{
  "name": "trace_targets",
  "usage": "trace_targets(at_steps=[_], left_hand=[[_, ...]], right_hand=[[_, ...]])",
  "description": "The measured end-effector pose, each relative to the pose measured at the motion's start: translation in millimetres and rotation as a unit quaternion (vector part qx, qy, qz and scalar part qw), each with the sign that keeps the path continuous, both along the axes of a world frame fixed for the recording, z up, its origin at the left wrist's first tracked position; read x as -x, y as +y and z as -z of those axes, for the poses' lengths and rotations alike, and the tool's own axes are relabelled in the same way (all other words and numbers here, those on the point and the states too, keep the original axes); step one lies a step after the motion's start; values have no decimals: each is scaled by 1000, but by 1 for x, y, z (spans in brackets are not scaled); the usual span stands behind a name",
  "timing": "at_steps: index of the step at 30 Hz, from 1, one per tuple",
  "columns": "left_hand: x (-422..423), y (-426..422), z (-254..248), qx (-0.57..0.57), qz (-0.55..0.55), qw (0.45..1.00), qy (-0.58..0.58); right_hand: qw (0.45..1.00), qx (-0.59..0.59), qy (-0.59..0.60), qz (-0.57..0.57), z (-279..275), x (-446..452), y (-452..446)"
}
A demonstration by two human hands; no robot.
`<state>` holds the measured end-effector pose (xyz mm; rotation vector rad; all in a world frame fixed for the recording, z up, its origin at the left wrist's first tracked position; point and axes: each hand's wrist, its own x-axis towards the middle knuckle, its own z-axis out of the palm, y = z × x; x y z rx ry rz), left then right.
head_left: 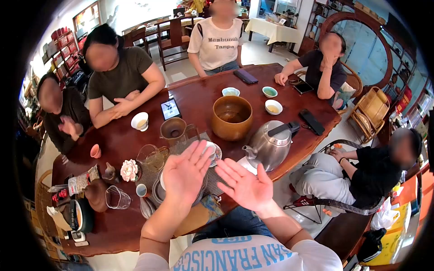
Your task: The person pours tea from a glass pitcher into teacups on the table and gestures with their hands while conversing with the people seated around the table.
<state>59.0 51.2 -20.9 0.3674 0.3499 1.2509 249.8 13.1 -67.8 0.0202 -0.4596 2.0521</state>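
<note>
The steel kettle [273, 147] stood by the near edge of the table [194, 101], toward the right. Just nearer, the right hand [246, 185] was spread open, palm up and empty. The left hand [184, 174], likewise open and empty, hovered over the tea things. The brown bowl [226, 128] sat beyond, a black phone [311, 123] near the right edge.

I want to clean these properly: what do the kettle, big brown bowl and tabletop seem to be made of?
Kettle: satin metal, likely stainless steel, from its soft silvery-grey sheen.
Big brown bowl: glossy, with bright highlights; perhaps glazed ceramic, though lacquered wood is possible.
Tabletop: apparently wood, varnished or polished, from its reddish-brown colour and reflections.
</note>
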Motion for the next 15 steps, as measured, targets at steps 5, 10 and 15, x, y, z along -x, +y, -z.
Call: trace_targets(at_steps=[5,10,15], left_hand=[[33,15,-2,-61,-111,990,-56],[50,21,-7,-68,-163,983,-43],[26,9,-13,-78,-132,986,-69]], right_hand=[[998,-5,57,19,-31,30,31],[997,-3,78,4,-23,32,49],[981,-103,93,135,-39,-46,11]])
